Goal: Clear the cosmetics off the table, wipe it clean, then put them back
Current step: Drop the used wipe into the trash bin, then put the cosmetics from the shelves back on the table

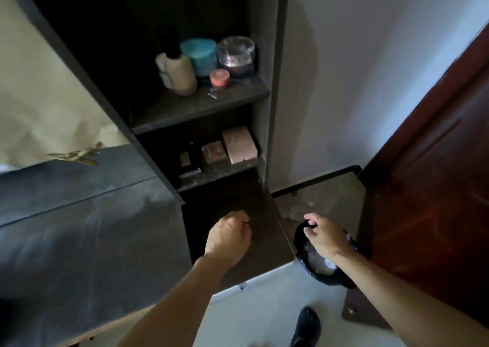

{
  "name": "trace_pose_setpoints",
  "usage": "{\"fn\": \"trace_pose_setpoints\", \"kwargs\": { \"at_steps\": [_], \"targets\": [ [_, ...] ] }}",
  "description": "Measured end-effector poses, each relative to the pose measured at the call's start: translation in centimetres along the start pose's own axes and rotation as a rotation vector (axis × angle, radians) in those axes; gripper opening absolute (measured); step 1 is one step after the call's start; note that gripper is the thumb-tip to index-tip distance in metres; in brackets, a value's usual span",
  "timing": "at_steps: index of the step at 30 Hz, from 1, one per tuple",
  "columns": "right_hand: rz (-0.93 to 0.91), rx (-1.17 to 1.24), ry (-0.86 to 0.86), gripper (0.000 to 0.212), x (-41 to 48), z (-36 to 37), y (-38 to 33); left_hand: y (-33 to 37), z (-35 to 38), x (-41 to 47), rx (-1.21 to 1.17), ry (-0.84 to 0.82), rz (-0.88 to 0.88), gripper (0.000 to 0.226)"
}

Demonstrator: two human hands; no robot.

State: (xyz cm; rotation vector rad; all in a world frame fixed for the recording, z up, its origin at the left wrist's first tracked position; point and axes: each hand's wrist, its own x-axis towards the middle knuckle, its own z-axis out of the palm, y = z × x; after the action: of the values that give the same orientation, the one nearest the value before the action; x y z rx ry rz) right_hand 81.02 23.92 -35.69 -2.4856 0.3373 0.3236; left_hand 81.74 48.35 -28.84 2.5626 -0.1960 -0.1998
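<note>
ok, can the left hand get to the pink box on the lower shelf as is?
Probably yes. The left hand sits over the ledge just below the lower shelf, whose front is open, and nothing stands before the pink box. Its fingers are curled; whether they hold something is hidden.

On the upper shelf [201,103] a bottle [180,74] stands at the left, two jars [236,55] stand behind it to the right, and a small pot [219,78] is in front of the jars. On the lower shelf [225,169] three flat cases [214,152] lie side by side. Below the shelves is the worktop [264,254], and the left hand [229,237] is over its right end. Right of the worktop, above the floor [264,315], the right hand [324,237] holds the rim of a bag [317,263]. A door [423,161] stands further right.
</note>
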Motion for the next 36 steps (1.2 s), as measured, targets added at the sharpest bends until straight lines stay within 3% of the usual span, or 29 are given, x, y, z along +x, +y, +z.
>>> {"fn": "trace_pose_setpoints", "kwargs": {
  "at_steps": [6,13,20,25,28,32,36],
  "targets": [
    [-0.210,-0.082,0.037,0.037,-0.1,-3.4,-7.5,-1.3,-5.2,0.2,-0.019,0.082,-0.097,0.027],
    [-0.636,-0.272,0.113,0.037,4.3,-3.3,-14.5,-2.9,-7.1,3.6,-0.010,0.105,-0.206,0.028],
    [-0.635,-0.435,0.119,0.066,11.6,-1.4,-18.6,-4.1,-8.1,10.1,0.117,0.076,-0.241,0.037],
    [-0.645,-0.420,0.191,0.065,12.7,1.4,-16.9,-4.5,-7.5,15.4,0.248,-0.022,-0.244,0.046],
    [-0.696,-0.324,0.233,0.059,11.6,2.3,-14.6,-5.6,-6.4,17.8,0.367,-0.085,-0.186,0.053],
    [-0.658,0.015,0.345,0.039,11.1,2.6,-13.2,-6.4,-5.7,18.9,0.509,-0.129,-0.156,0.059],
    [-0.639,0.220,0.476,0.022,10.4,2.7,-13.5,-6.5,-5.9,19.0,0.471,-0.111,-0.150,0.067]
  ]
}}
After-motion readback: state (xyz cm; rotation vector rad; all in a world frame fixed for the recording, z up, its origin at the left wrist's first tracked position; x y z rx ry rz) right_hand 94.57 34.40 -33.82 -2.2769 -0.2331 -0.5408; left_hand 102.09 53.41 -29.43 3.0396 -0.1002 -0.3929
